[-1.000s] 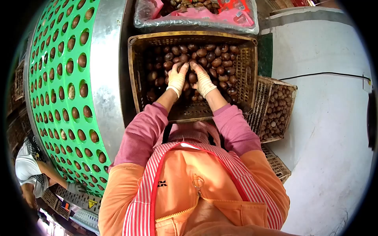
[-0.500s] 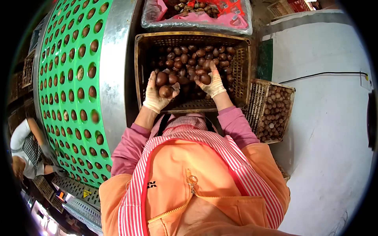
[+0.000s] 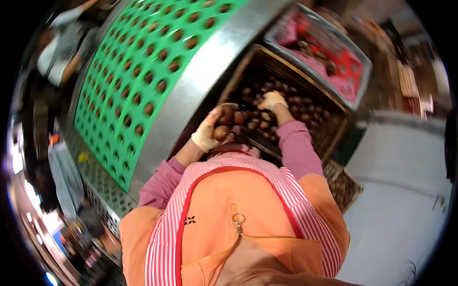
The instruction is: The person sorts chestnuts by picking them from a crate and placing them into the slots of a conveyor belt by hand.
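Observation:
My left hand [image 3: 210, 128], in a pale glove with bare fingertips, is wrapped round several brown round fruits [image 3: 223, 114] at the near left corner of the crate. The dark, worn crate [image 3: 341, 125] holds many more of these fruits [image 3: 305, 107]. Over the middle of the crate is my right hand [image 3: 274, 101], gloved the same way, its fingers curled down among the fruits. What those fingers grip, if anything, is hidden. On the left, the green conveyor [image 3: 157, 52] carries brown fruits in many of its round pockets.
A metal edge [image 3: 191, 90] runs between conveyor and crate. Behind the crate is a plastic-lined container [image 3: 355, 97] with pink and red wrapping. A second crate [image 3: 341, 186] stands at the right, beside a pale surface [image 3: 396, 214]. Another person [image 3: 62, 52] is beyond the conveyor at upper left.
The view has turned, swinging the crate to the right. My left hand has brought its fruits to the crate's near left corner, beside the metal edge. My right hand has reached down into the pile.

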The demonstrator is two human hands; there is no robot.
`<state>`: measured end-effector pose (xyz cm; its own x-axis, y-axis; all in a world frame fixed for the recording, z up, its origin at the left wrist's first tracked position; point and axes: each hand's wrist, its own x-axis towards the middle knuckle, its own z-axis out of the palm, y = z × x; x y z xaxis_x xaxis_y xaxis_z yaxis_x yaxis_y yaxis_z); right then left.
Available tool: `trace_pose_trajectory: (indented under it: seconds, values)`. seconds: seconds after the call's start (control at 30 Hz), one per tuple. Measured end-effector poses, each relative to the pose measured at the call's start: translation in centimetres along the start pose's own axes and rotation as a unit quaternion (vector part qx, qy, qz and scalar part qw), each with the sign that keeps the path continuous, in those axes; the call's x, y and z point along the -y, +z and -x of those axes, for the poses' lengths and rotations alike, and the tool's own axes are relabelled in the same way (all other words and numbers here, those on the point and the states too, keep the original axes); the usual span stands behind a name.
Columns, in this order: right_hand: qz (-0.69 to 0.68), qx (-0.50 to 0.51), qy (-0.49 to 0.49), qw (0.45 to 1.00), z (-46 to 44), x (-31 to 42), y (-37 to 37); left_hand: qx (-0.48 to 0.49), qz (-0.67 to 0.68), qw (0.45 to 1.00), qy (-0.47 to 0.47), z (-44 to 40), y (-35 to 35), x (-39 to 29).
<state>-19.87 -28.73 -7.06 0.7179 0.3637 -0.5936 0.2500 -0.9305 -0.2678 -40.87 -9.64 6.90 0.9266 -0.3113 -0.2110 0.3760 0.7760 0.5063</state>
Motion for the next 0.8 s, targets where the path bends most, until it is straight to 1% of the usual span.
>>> trace_pose_trajectory:
  seconds: [0.03, 0.1, 0.13, 0.17, 0.23, 0.3, 0.33, 0.37, 0.4, 0.43, 0.47, 0.5, 0.53, 0.57, 0.6, 0.63, 0.67, 0.7, 0.73, 0.8]
  values:
    - [0.002, 0.022, -0.045, 0.999, -1.7, -0.8, 0.4, -0.008, 0.010, 1.000, 0.010, 1.6, -0.9, 0.4]
    - [0.049, 0.120, -0.068, 0.989, -2.3, -0.2, -0.4, -0.052, 0.034, 0.997, 0.046, 4.3, -1.4, 1.0]
    - [0.041, 0.140, -0.085, 0.986, -2.4, 0.0, 0.5, -0.038, 0.040, 0.997, 0.051, 6.0, -3.4, 1.2]
    - [0.037, 0.157, -0.100, 0.982, -2.4, -0.2, 1.6, -0.022, 0.047, 0.995, 0.081, 7.4, -4.0, 1.4]
    - [-0.080, 0.154, -0.127, 0.977, -2.4, -1.4, 4.4, -0.008, 0.041, 0.993, 0.113, 10.1, -4.0, 0.9]
    - [-0.146, 0.113, -0.114, 0.976, 0.2, -0.8, 5.4, 0.070, 0.065, 0.986, 0.134, 11.5, -6.9, 0.7]
    - [-0.224, 0.125, -0.096, 0.962, -0.3, -1.9, 6.7, 0.001, 0.052, 0.985, 0.163, 13.4, -5.7, -0.1]
    - [-0.305, 0.156, -0.063, 0.937, -2.1, -4.5, 6.7, -0.018, 0.059, 0.981, 0.184, 12.0, -5.1, -1.7]
    - [-0.426, 0.102, -0.057, 0.897, 2.1, -2.8, 5.4, -0.038, 0.066, 0.975, 0.209, 13.3, -6.2, -2.4]
    - [-0.539, 0.048, -0.052, 0.839, 7.2, -0.8, 3.9, -0.058, 0.073, 0.968, 0.235, 14.8, -7.6, -2.9]
    - [-0.671, 0.035, 0.064, 0.738, 2.8, -5.9, 7.5, -0.047, 0.099, 0.960, 0.257, 16.0, -9.8, -3.7]
    - [-0.795, 0.184, -0.080, 0.572, 2.3, -7.6, 6.9, -0.036, 0.125, 0.951, 0.280, 17.3, -12.0, -4.3]
    - [-0.831, 0.371, -0.163, 0.382, 1.8, -9.2, 6.3, -0.156, 0.103, 0.931, 0.315, 19.2, -11.5, -5.4]
    - [-0.880, 0.299, -0.190, 0.317, 5.7, -5.3, 3.9, -0.274, 0.080, 0.895, 0.341, 21.1, -11.1, -6.4]
    - [-0.906, 0.092, -0.161, 0.382, 6.4, -3.7, 2.6, -0.293, 0.059, 0.879, 0.372, 22.6, -13.0, -7.0]
    - [-0.887, -0.122, -0.130, 0.426, 6.9, -2.0, 1.5, -0.307, 0.034, 0.861, 0.403, 24.0, -14.9, -7.7]
    - [-0.863, -0.117, -0.173, 0.460, 8.5, 1.3, -1.1, -0.363, -0.041, 0.846, 0.389, 25.4, -15.8, -8.6]
    - [-0.831, -0.140, -0.210, 0.495, 8.3, 3.2, -2.5, -0.412, -0.118, 0.824, 0.372, 26.1, -16.2, -9.8]
    - [-0.861, 0.000, -0.223, 0.457, 8.0, 4.8, -4.6, -0.474, -0.161, 0.792, 0.349, 25.8, -16.0, -10.8]
    - [-0.883, 0.190, -0.198, 0.380, 8.4, 14.3, -8.6, -0.468, -0.211, 0.801, 0.308, 24.7, -17.3, -12.4]
